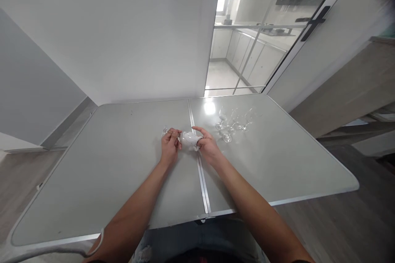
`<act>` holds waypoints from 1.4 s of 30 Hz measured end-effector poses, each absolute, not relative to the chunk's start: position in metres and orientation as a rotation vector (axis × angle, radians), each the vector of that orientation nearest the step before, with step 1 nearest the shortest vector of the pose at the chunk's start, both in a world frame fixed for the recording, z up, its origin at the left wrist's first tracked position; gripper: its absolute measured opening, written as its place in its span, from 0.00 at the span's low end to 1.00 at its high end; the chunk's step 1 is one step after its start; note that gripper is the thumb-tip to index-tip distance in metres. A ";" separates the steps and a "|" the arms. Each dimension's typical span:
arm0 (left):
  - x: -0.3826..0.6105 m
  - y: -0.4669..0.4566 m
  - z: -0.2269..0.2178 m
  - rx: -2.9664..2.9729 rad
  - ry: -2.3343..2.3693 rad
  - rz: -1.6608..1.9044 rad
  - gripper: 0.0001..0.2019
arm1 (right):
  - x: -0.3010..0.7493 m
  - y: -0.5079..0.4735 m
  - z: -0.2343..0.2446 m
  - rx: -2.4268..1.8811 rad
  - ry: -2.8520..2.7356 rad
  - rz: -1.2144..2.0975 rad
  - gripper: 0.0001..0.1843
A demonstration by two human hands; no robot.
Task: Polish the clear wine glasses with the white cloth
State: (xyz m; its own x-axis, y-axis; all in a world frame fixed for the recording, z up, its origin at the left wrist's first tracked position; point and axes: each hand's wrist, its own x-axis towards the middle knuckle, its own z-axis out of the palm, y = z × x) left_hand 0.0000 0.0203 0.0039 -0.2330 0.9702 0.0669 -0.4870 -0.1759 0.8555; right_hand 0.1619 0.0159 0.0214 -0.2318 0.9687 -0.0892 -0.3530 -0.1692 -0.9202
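Note:
A clear stemmed glass (186, 138) lies sideways between my hands, just above the table. White crumpled tissue or cloth (195, 140) fills its bowl and pokes out at the mouth. My left hand (171, 143) is closed round the stem, with the foot showing past the knuckles on the left. At the mouth of the bowl, my right hand (208, 144) grips the white material, its index finger stretched out along the far side. Several more stemmed glasses (227, 136) stand on the table to the right of my right hand.
The pale table (108, 172) has a metal seam (202, 176) running through its middle. A white wall (148, 49) rises behind it. At the far right is a glass door (262, 41) with a black handle (316, 22). A pale cable (77, 250) lies by my left forearm.

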 end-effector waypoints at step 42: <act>0.003 0.014 0.010 0.818 0.584 1.570 0.15 | 0.173 0.017 0.020 -0.867 -1.613 1.127 0.37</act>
State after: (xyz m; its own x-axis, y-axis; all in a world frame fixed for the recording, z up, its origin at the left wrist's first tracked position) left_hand 0.0031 0.0142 0.0099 -0.0408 0.9835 0.1763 -0.6293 -0.1624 0.7600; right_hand 0.1729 0.0173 0.0199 -0.2960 0.9065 0.3009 0.0297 0.3236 -0.9457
